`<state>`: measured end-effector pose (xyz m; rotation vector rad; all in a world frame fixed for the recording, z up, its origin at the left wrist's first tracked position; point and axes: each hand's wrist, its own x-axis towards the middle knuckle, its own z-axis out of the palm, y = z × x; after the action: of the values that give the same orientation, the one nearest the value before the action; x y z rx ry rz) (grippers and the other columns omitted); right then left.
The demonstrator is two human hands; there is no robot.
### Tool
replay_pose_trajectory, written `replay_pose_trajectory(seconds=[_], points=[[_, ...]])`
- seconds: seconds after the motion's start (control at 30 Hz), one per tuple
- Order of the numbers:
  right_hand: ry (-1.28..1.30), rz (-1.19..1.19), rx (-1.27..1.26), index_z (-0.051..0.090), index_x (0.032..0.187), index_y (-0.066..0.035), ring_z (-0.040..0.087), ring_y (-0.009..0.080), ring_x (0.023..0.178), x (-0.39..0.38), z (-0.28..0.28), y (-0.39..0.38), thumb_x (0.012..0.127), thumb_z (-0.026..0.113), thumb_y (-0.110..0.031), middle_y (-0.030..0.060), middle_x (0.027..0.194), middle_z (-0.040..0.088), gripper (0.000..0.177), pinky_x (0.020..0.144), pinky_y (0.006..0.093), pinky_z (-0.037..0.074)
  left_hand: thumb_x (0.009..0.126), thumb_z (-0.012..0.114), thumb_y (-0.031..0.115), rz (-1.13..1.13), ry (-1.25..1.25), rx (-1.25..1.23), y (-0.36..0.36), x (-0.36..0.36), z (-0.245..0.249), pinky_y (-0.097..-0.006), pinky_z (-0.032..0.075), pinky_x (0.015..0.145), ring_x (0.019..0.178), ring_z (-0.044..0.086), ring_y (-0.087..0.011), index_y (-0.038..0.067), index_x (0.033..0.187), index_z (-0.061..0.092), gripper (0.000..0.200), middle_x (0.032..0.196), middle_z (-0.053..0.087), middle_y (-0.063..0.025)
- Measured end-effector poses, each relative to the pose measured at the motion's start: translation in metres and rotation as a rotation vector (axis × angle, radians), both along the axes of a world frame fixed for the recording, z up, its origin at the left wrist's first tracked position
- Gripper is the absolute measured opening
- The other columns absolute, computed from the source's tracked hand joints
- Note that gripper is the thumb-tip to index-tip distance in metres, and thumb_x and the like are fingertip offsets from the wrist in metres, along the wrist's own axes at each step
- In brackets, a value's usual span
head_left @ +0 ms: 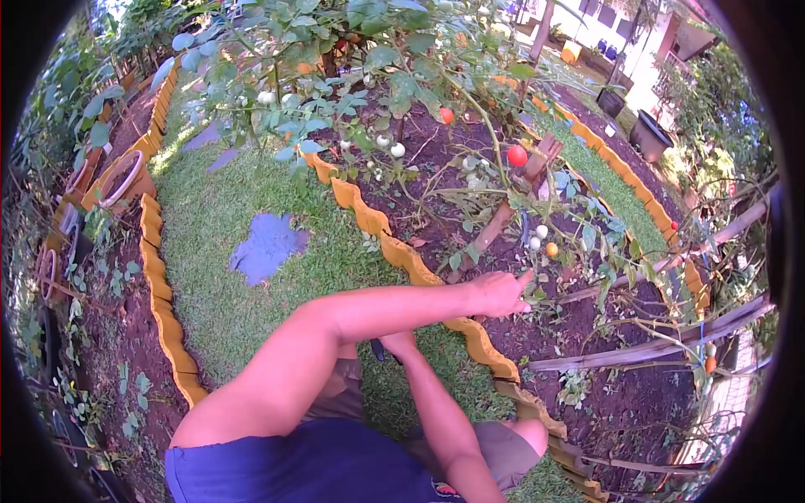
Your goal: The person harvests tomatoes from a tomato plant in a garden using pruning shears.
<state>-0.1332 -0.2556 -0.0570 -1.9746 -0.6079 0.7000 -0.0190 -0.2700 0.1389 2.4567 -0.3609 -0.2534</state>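
My left hand reaches across to the right over the planted bed. Its index finger points out, apart from the thumb, and nothing shows in it. Just beyond its fingertips hang an orange tomato and two pale tomatoes on a thin vine. Low in front of my body, under the left forearm, my right hand is closed on a dark-handled tool. The left arm hides part of that tool, so its kind cannot be made out. Higher up, a red tomato hangs beside a wooden stake.
Wavy yellow edging borders the soil bed along the grass. A flat bluish stepping stone lies in the grass. Leaning poles cross the bed at right. Leafy tomato plants overhang the back; pots line the left.
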Motion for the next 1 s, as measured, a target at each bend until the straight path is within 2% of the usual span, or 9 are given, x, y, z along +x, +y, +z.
replay_pose_trajectory(seconds=[0.07, 0.13, 0.17, 0.27, 0.37, 0.47, 0.63, 0.73, 1.0], points=[[0.046, -0.061, 0.113, 0.057, 0.142, -0.003, 0.049, 0.0311, 0.141, 0.005, -0.016, -0.011, 0.087, 0.072, -0.052, 0.0208, 0.148, 0.056, 0.076, 0.113, 0.0419, 0.04, 0.098, 0.064, 0.032, -0.015, -0.005, 0.131, -0.019, 0.008, -0.003, -0.0457, 0.058, 0.088, 0.089, 0.074, -0.0352, -0.001, 0.157, 0.029, 0.076, 0.089, 0.074, -0.0186], [0.061, -0.152, 0.147, 0.06, 0.139, -0.003, 0.055, 0.0292, 0.133, 0.009, -0.003, -0.022, 0.091, 0.07, -0.046, 0.0175, 0.14, 0.061, 0.065, 0.109, 0.041, 0.043, 0.094, 0.069, 0.033, -0.154, -0.012, 0.244, -0.022, 0.011, -0.006, -0.0437, 0.055, 0.098, 0.113, 0.068, -0.0364, -0.01, 0.154, 0.029, 0.083, 0.113, 0.072, -0.0215], [0.074, -0.197, 0.165, 0.061, 0.137, -0.003, 0.059, 0.0282, 0.129, 0.011, 0.005, -0.025, 0.093, 0.069, -0.043, 0.0158, 0.136, 0.064, 0.06, 0.107, 0.0405, 0.045, 0.094, 0.07, 0.031, -0.214, -0.067, 0.252, -0.019, 0.003, -0.006, -0.0459, 0.057, 0.093, 0.103, 0.071, -0.0379, 0.001, 0.148, 0.046, 0.066, 0.11, 0.073, -0.0191], [0.323, -0.115, 0.182, 0.064, 0.118, -0.003, 0.067, 0.0187, 0.09, 0.04, 0.02, -0.041, 0.09, 0.078, -0.036, 0.0076, 0.105, 0.069, 0.046, 0.079, 0.0346, 0.056, 0.094, 0.07, 0.029, -0.415, 0.002, 0.027, 0.027, -0.038, 0.015, -0.0468, 0.056, 0.091, 0.102, 0.071, -0.0385, 0.003, 0.134, 0.059, 0.049, 0.111, 0.073, -0.0183], [0.207, -0.073, 0.318, 0.063, 0.11, -0.002, 0.065, 0.0129, 0.083, 0.055, 0.047, -0.051, 0.091, 0.075, -0.024, 0.0045, 0.092, 0.068, 0.031, 0.069, 0.029, 0.051, 0.096, 0.066, 0.022, -0.583, 0.065, -0.246, 0.121, -0.071, 0.025, -0.0428, 0.056, 0.082, 0.092, 0.073, -0.0315, 0.002, 0.124, 0.063, 0.034, 0.107, 0.073, -0.0151], [0.147, -0.087, 0.169, 0.061, 0.123, 0.002, 0.068, 0.0124, 0.083, 0.05, 0.167, -0.041, 0.089, 0.077, -0.021, 0.0089, 0.092, 0.073, 0.043, 0.072, 0.0276, 0.051, 0.099, 0.062, 0.015, -0.244, 0.419, -0.558, 0.235, -0.108, 0.028, -0.0297, 0.054, 0.068, 0.075, 0.065, -0.012, 0.003, 0.115, 0.066, 0.02, 0.095, 0.072, -0.0049], [-0.106, -0.193, 0.136, 0.059, 0.129, 0.005, 0.068, 0.0126, 0.076, 0.067, 0.277, 0.002, 0.084, 0.08, -0.023, 0.0094, 0.089, 0.074, 0.057, 0.067, 0.0286, 0.051, 0.098, 0.063, 0.021, 0.521, -0.123, -0.884, 0.346, -0.077, -0.025, -0.0234, 0.046, 0.058, 0.066, 0.058, -0.0062, 0.01, 0.107, 0.064, 0.014, 0.087, 0.068, 0.0012], [-0.26, -0.278, 0.086, 0.063, 0.124, 0.006, 0.067, 0.0131, 0.069, 0.091, 0.318, 0.04, 0.082, 0.08, -0.027, 0.0085, 0.083, 0.074, 0.056, 0.062, 0.0284, 0.051, 0.099, 0.064, 0.02, 0.795, -0.276, -1.182, 0.36, -0.014, -0.042, -0.0278, 0.052, 0.068, 0.082, 0.064, -0.0106, 0.008, 0.124, 0.061, 0.028, 0.097, 0.068, -0.0057], [-0.387, -0.289, 0.043, 0.065, 0.126, 0.006, 0.065, 0.0122, 0.071, 0.146, 0.332, 0.094, 0.078, 0.082, -0.033, 0.0091, 0.088, 0.072, 0.064, 0.064, 0.0282, 0.05, 0.098, 0.065, 0.018, 0.44, -0.544, -0.891, 0.327, 0.044, 0.017, -0.0293, 0.052, 0.072, 0.088, 0.064, -0.0126, 0.009, 0.127, 0.06, 0.03, 0.103, 0.067, -0.0067]])
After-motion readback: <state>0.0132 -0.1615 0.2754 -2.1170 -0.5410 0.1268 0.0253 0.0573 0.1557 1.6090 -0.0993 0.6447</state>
